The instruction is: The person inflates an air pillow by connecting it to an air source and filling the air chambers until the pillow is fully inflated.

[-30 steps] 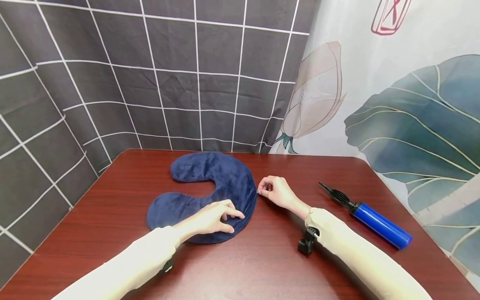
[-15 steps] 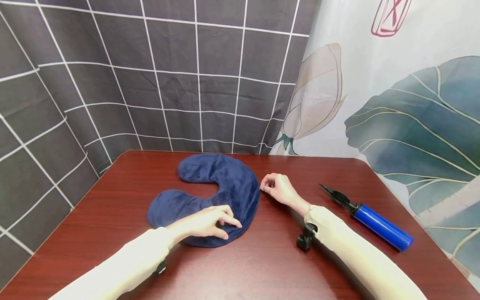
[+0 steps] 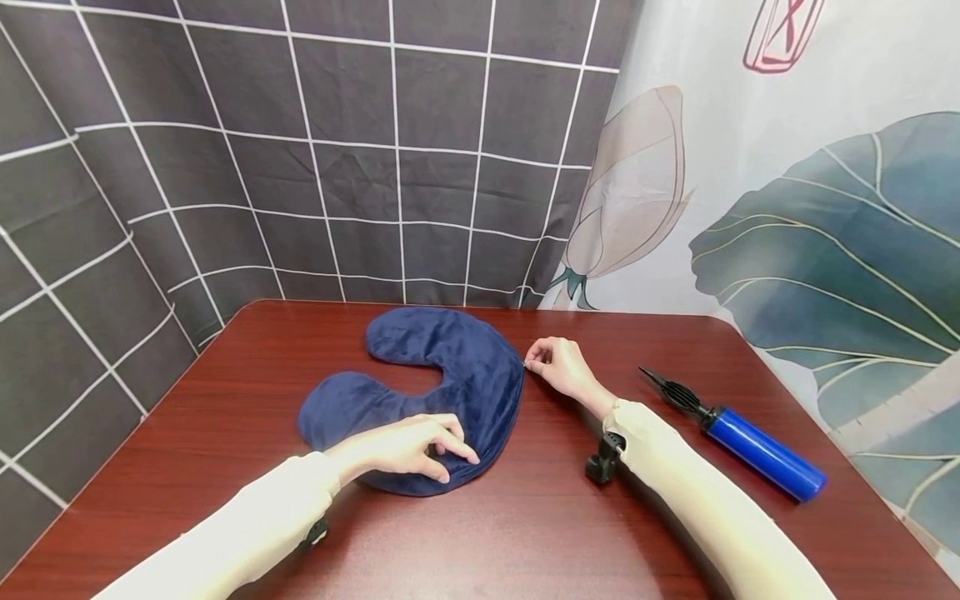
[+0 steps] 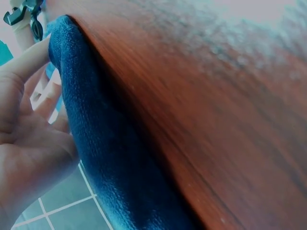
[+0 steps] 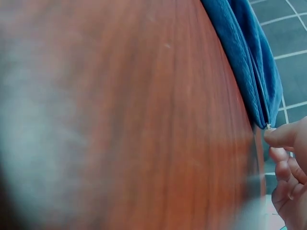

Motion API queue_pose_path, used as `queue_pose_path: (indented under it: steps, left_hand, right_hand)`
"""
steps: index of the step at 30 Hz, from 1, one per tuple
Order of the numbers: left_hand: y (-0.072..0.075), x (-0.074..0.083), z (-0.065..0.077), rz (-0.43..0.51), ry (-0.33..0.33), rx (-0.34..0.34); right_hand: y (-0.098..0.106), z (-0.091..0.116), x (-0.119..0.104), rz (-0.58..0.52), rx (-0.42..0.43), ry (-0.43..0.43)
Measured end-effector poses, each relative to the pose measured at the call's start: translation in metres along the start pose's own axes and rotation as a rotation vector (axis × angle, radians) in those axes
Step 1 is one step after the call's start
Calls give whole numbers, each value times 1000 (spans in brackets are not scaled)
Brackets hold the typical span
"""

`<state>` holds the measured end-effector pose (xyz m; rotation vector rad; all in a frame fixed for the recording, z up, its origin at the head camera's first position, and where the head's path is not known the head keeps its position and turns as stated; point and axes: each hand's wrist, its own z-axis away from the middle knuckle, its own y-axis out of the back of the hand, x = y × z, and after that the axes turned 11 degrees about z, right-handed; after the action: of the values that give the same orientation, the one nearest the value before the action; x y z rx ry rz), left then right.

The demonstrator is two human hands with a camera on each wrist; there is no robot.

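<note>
A navy plush U-shaped neck pillow (image 3: pixel 480 354) lies flat on the table, its opening facing left. My left hand (image 3: pixel 408 446) rests on its near right part, fingers loosely spread and thumb apart near the outer edge. At the pillow's right edge, my right hand (image 3: pixel 562 367) pinches a small pale zipper pull (image 5: pixel 268 127) between thumb and fingertip. In the right wrist view the seam (image 5: pixel 254 81) runs along the pillow's side up to that pull. The left wrist view shows the left palm (image 4: pixel 33 143) against the plush side.
A blue hand pump (image 3: pixel 765 454) with a black nozzle lies on the reddish-brown table (image 3: pixel 510 550), right of the right forearm. Behind the table hang a grey gridded curtain (image 3: pixel 337 183) and a white curtain with leaf prints (image 3: pixel 847 250). Small black cameras sit at both wrists.
My right hand has moved slightly away from me and to the right along the pillow's edge. The pillow has shifted and turned a little to the right; my left hand has slid slightly left.
</note>
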<state>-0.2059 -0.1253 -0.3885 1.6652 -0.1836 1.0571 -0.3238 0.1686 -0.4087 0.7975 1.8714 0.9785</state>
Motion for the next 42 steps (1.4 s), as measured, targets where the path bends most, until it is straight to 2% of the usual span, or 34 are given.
queue_pose_path:
  steps: [10,20,31,42]
  left_hand:
    - [0,-2,1,-7,-27,-6]
    - [1,0,2,23,0,-35]
    - [5,-1,1,34,-15,-73]
    - [18,-4,-1,41,67,-102]
  right_hand:
    - [-2,-8,2,11,11,-29]
    - [-6,-16,6,26,22,-24]
    - [-6,-22,3,37,7,-42]
    - [-7,-12,-6,23,12,-94]
